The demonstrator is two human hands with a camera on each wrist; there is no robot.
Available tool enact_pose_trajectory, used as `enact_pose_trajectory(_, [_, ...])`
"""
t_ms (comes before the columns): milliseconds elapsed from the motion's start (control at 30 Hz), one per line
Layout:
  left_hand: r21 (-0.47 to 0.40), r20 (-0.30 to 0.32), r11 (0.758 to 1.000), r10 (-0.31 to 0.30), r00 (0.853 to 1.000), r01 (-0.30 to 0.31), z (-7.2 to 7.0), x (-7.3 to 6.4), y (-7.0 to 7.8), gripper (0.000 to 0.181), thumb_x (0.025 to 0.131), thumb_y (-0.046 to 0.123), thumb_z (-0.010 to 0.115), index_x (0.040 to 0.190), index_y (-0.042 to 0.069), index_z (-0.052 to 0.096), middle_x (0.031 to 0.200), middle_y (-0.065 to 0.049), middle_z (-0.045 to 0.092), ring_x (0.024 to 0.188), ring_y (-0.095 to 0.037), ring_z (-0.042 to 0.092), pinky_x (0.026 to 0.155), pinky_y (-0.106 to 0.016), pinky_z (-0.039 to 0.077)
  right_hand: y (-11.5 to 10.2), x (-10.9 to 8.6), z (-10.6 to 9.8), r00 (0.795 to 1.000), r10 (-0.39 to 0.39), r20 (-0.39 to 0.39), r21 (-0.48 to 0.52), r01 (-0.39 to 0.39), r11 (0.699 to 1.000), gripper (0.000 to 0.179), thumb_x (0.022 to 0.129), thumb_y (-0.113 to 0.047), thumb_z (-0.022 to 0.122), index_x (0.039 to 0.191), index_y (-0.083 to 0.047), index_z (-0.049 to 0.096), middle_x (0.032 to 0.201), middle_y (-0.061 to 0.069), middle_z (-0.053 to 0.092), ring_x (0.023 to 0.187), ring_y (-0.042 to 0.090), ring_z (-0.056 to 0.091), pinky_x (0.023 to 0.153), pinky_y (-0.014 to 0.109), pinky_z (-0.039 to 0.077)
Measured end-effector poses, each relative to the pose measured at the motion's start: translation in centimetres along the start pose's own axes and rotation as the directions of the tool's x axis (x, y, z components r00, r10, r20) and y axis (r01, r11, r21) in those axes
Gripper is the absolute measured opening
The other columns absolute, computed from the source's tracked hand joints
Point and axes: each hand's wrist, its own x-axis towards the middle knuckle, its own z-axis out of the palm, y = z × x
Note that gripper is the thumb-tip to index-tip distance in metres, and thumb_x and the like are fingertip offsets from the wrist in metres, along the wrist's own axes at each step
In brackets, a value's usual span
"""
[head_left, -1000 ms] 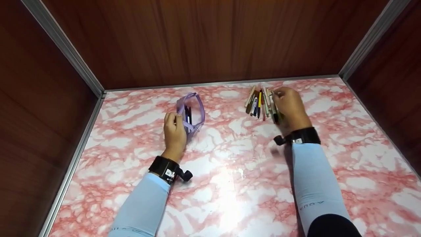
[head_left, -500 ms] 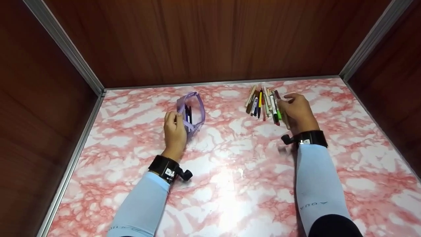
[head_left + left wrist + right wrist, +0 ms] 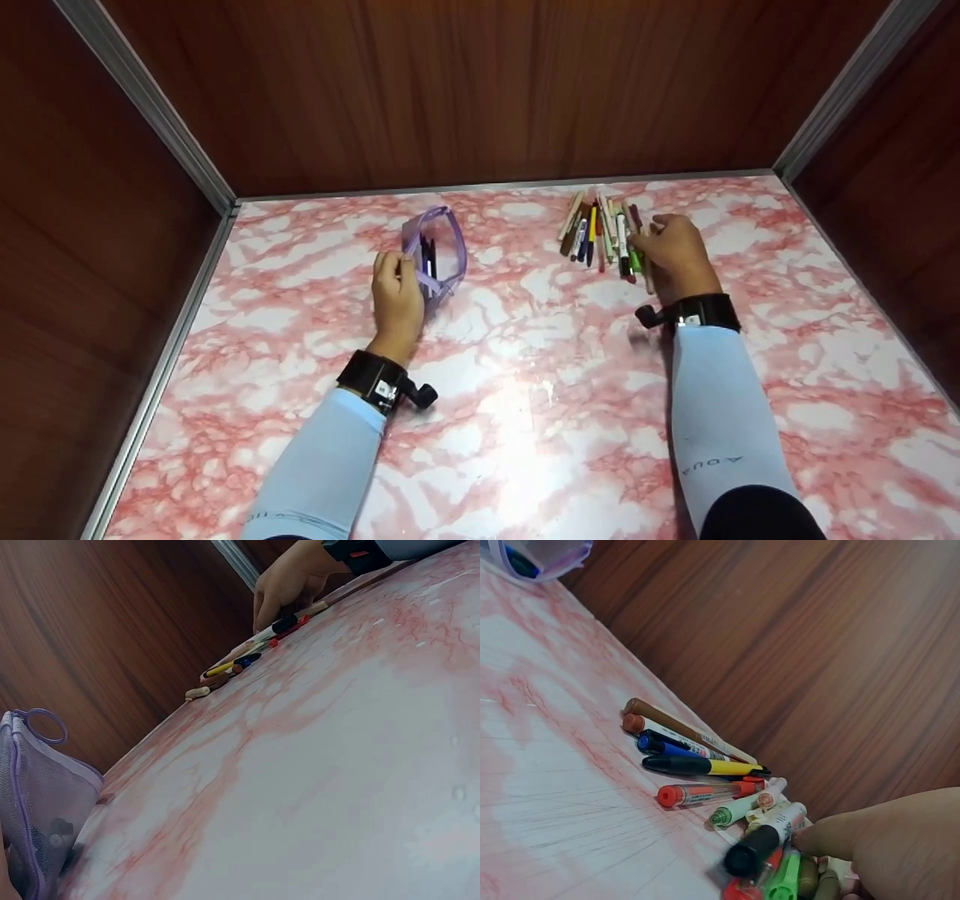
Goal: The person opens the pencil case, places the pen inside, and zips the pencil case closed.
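Note:
A purple mesh pencil pouch (image 3: 455,247) stands with its mouth open on the left, a few dark pens (image 3: 428,255) inside it. My left hand (image 3: 397,296) grips the pouch's near left rim with curled fingers. On the right lies a loose row of pens and markers (image 3: 592,236). My right hand (image 3: 681,251) is at its right end. In the right wrist view the thumb touches a white marker with a black cap (image 3: 769,840), and fingertips show beyond two brown pens (image 3: 817,877), bunched beside a green highlighter (image 3: 783,877). Part of that grip is hidden.
A pink-and-white marbled tabletop (image 3: 517,375) lies under everything. Dark wooden panels (image 3: 487,90) rise at the back and both sides, joined by grey metal strips. The pen row lies close to the back edge. Black camera bands (image 3: 373,379) circle both wrists.
My right hand has come from the far end of the pens, right and nearer, then slightly left. Pens at the right end shifted a little; the green highlighter shows more. The left hand stays.

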Motion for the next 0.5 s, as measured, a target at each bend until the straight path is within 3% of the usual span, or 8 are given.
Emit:
enact_pose_trajectory(67, [0.005,-0.003,1.0,0.009,1.0,-0.009,-0.1,0.0,0.0,0.022,0.115,0.017,0.056,0.105,0.0,0.066,0.111,-0.013,0.058,0.098,-0.023,0.058,0.087,-0.032,0.051,0.1,-0.2,0.1,1.0,-0.009,0.005,0.041,0.009,0.999,0.071,0.107,-0.027,0.077,0.163,0.009,0.051,0.152,0.03,0.064,0.118,0.032,0.072,0.095,0.037,0.064])
enact_pose_trajectory(133, [0.005,-0.006,1.0,0.016,1.0,-0.016,-0.1,0.0,0.0,0.021,0.115,0.016,0.056,0.105,0.0,0.066,0.11,-0.013,0.058,0.098,-0.023,0.058,0.087,-0.031,0.051,0.1,-0.4,0.1,1.0,-0.03,0.0,0.055,0.03,0.998,0.051,0.107,-0.025,0.077,0.142,0.01,0.067,0.122,0.022,0.074,0.091,0.024,0.071,0.077,0.033,0.063])
enact_pose_trajectory(200, [0.002,-0.009,1.0,0.02,1.0,-0.02,-0.2,0.0,0.0,0.021,0.114,0.015,0.056,0.106,-0.001,0.066,0.11,-0.013,0.058,0.099,-0.023,0.058,0.088,-0.031,0.051,0.2,-0.6,0.1,0.999,-0.049,-0.004,0.074,0.049,0.996,0.031,0.107,-0.023,0.077,0.115,0.007,0.074,0.091,0.01,0.07,0.071,0.019,0.064,0.065,0.032,0.059])
enact_pose_trajectory(267, [-0.001,-0.008,1.0,0.018,1.0,-0.018,-0.2,0.0,0.1,0.021,0.115,0.015,0.056,0.106,-0.001,0.066,0.11,-0.013,0.058,0.099,-0.023,0.059,0.088,-0.031,0.051,0.3,-0.7,0.0,0.998,-0.055,-0.01,0.089,0.056,0.994,0.029,0.108,-0.022,0.077,0.092,0.0,0.069,0.071,0.002,0.06,0.061,0.016,0.056,0.06,0.033,0.055])
enact_pose_trajectory(333, [-0.004,-0.007,1.0,0.01,1.0,-0.01,-0.2,0.0,0.1,0.021,0.115,0.016,0.055,0.107,0.0,0.066,0.111,-0.012,0.058,0.1,-0.023,0.059,0.088,-0.032,0.051,0.3,-0.8,-0.1,0.999,-0.044,-0.016,0.132,0.045,0.99,0.035,0.108,-0.022,0.077,0.083,-0.007,0.058,0.064,-0.004,0.047,0.058,0.015,0.05,0.06,0.033,0.052])
enact_pose_trajectory(433, [0.003,-0.003,1.0,0.0,1.0,0.0,-0.1,0.0,0.1,0.022,0.115,0.017,0.055,0.108,0.0,0.066,0.111,-0.013,0.058,0.1,-0.024,0.059,0.088,-0.034,0.051,0.1,-1.1,-0.1,1.0,0.0,-0.007,0.247,0.002,0.969,0.021,0.109,-0.02,0.078,0.105,-0.003,0.066,0.084,-0.002,0.051,0.069,0.014,0.055,0.068,0.032,0.055])
enact_pose_trajectory(500, [0.01,0.001,1.0,-0.006,1.0,0.006,0.0,0.0,0.1,0.022,0.116,0.017,0.054,0.108,0.0,0.066,0.112,-0.014,0.058,0.101,-0.026,0.059,0.088,-0.035,0.052,0.1,-1.4,-0.2,0.999,0.035,0.002,0.321,-0.034,0.946,0.039,0.108,-0.018,0.079,0.137,0.003,0.064,0.104,0.001,0.054,0.082,0.013,0.061,0.076,0.031,0.059])
